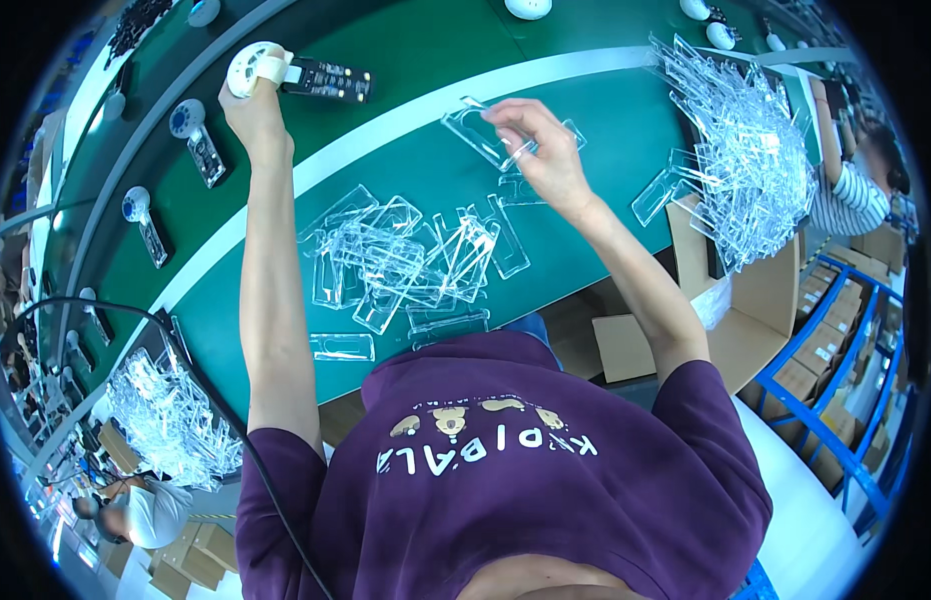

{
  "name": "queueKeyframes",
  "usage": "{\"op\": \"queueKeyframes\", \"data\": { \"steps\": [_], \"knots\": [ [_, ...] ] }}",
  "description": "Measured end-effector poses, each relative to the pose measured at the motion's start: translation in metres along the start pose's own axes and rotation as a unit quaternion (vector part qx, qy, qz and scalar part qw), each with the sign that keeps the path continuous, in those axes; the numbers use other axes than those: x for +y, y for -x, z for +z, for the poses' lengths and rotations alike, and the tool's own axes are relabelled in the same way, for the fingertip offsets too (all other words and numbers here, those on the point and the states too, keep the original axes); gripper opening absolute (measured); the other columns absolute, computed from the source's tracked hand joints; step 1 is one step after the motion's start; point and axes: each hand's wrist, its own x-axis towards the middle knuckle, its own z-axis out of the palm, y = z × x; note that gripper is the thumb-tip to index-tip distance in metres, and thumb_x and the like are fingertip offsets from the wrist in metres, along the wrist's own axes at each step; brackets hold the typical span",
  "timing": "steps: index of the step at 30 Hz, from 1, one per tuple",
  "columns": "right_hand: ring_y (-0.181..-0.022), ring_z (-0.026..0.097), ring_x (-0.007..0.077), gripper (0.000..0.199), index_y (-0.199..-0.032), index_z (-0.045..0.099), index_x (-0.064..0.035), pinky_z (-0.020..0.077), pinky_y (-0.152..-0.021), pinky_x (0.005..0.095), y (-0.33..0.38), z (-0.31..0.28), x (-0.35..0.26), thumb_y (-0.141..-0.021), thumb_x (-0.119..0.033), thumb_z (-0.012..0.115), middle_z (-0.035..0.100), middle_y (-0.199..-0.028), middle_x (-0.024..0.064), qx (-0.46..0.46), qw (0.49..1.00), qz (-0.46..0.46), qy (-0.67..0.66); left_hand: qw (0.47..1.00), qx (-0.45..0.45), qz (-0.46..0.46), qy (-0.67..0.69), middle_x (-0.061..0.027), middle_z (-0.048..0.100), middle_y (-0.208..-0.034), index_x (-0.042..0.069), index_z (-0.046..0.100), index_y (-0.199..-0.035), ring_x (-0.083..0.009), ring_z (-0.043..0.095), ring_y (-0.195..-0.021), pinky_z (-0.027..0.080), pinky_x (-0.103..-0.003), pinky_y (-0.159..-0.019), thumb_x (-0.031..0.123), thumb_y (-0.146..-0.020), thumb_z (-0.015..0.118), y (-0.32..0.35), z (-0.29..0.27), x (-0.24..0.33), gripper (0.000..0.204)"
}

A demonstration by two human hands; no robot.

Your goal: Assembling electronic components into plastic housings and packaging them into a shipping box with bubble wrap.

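Observation:
My left hand [253, 110] reaches over the green belt, its fingers closed on a round white part with small holes [247, 68]. A dark circuit board [330, 81] sticks out to the right of that part. Over the teal table, my right hand [541, 150] pinches a clear plastic shell [469, 134], long and frame-shaped, with part of it behind the fingers. Below and between my hands lies a loose heap of the same clear shells [395, 255]. A single shell [342, 347] lies near the table's front edge.
More round parts with boards [197, 145] lie along the green belt [435, 40], beyond a white edge strip [405, 98]. A tall pile of clear shells [750, 150] stands at right by a cardboard box [755, 320]. A black cable [220, 400] curves at left. Other people work on both sides.

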Motion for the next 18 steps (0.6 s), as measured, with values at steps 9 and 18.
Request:
{"op": "queueKeyframes", "data": {
  "steps": [9,18],
  "knots": [
    [-0.126,0.035,0.0289,0.066,-0.134,0.034,-0.0109,0.0269,-0.104,0.0437,0.007,0.005,0.040,-0.072,0.008,0.048,0.040,-0.133,0.0126,-0.264,0.876,-0.185,0.359,0.950,-0.089,-0.171,0.248,-0.0121,0.058,-0.094,0.001,0.048,-0.109,-0.0282,0.061,-0.089,0.049,-0.039,-0.080,0.038,-0.080,0.066,0.046,-0.022,0.035,0.050],
    [-0.122,0.037,0.0312,0.063,-0.133,0.035,-0.0091,0.0310,-0.100,0.0446,0.004,0.023,0.018,-0.074,-0.003,0.057,0.039,-0.131,0.0148,-0.285,0.915,0.019,0.285,0.950,-0.075,-0.181,0.241,-0.0063,0.060,-0.085,0.006,0.052,-0.102,-0.0230,0.063,-0.076,0.051,-0.033,-0.067,0.040,-0.082,0.062,0.068,-0.034,0.026,0.041]
  ]
}}
